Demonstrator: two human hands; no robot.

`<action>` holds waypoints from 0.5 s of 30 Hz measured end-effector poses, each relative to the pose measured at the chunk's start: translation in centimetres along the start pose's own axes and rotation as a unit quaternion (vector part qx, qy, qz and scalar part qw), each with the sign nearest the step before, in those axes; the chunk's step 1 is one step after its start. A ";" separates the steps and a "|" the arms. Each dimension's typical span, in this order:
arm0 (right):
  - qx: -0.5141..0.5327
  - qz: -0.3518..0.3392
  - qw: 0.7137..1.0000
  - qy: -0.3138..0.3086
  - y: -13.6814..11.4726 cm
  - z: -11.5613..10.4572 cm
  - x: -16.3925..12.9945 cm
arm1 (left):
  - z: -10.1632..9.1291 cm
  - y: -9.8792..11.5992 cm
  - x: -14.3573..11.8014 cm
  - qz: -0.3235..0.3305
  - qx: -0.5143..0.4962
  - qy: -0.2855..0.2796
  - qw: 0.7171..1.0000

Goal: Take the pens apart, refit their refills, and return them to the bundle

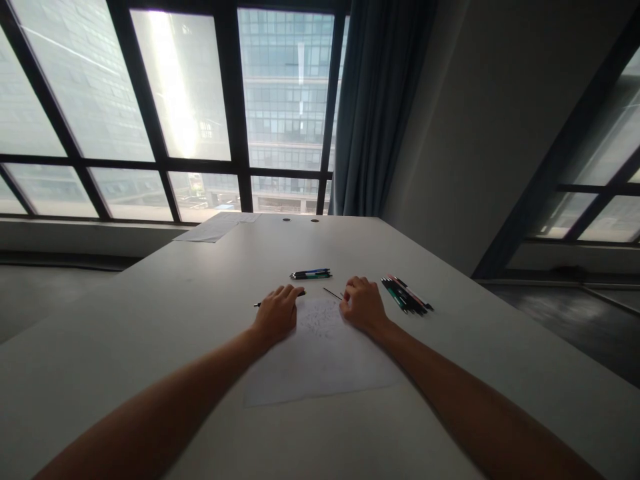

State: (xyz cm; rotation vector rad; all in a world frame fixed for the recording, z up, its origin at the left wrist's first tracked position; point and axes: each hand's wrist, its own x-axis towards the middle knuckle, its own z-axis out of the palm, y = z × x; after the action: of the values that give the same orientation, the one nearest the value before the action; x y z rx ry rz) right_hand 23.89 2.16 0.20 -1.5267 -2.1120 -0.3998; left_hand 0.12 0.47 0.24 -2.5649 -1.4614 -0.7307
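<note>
My left hand (277,312) rests at the top left corner of a white sheet of paper (320,357) with faint scribbles, fingers curled on a dark pen (260,304) lying across under them. My right hand (363,305) sits at the sheet's top right corner and pinches a thin dark refill (332,293) that points up and left. Two pens (311,274) lie side by side just beyond the hands.
A row of several pens (407,295) lies to the right of my right hand. The white table (150,320) runs to a large window; more papers (215,228) lie at its far end. A blue curtain (380,107) hangs behind.
</note>
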 end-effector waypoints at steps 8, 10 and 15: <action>0.007 0.025 1.000 0.001 0.3 -0.1 0.1 | 1.0 -0.9 0.1 0.062 -0.008 -0.001 0.998; 0.009 0.034 0.999 -0.003 0.3 -0.1 0.1 | 1.2 -1.1 0.1 0.080 -0.010 -0.002 0.997; 0.040 0.054 0.998 0.011 0.6 0.4 0.1 | 1.8 -1.5 0.2 0.122 -0.062 0.011 0.991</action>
State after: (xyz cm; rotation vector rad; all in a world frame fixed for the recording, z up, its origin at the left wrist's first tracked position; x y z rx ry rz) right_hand 24.36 2.64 -0.12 -1.5743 -1.9938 -0.2886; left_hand -0.43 2.03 -1.45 -2.7510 -1.0995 -0.8314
